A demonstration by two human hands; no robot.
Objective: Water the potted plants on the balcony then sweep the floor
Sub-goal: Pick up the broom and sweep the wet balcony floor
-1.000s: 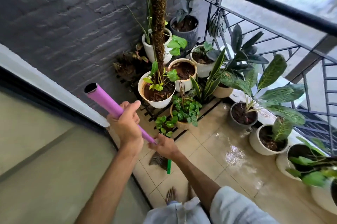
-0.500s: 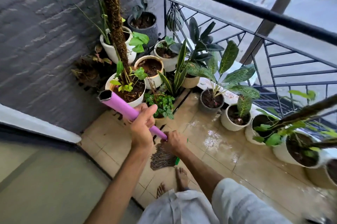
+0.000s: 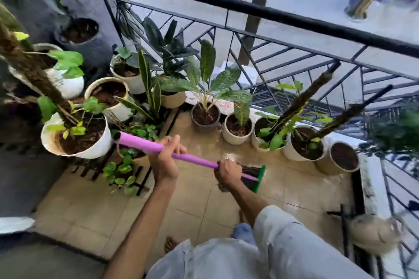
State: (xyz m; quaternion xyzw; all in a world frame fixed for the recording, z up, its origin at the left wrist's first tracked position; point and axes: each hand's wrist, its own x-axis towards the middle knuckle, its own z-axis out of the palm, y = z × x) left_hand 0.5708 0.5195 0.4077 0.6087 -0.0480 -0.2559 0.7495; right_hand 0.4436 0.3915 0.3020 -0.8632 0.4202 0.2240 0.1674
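Observation:
I hold a broom by its purple handle (image 3: 140, 142), which slants from upper left down to the right. My left hand (image 3: 165, 158) grips the handle near its upper part. My right hand (image 3: 227, 171) grips it lower down, just above the broom's green head (image 3: 259, 179) with dark bristles resting on the wet tan floor tiles (image 3: 199, 206). Several potted plants ring the floor: a white pot with a moss pole (image 3: 90, 147) at left, a grey pot with spotted leaves (image 3: 205, 117) in the middle, white pots (image 3: 235, 131) along the railing.
A black metal railing (image 3: 249, 6) closes the balcony on the far and right sides. A dark slatted plant rack (image 3: 140, 179) lies by the left pots. A dark wall stands at left. My bare foot (image 3: 170, 243) shows on the tiles below.
My view has swung to the right along the railing. The broom head has swept to the right across the wet tiles, and the handle now lies flatter. Both hands keep their grip.

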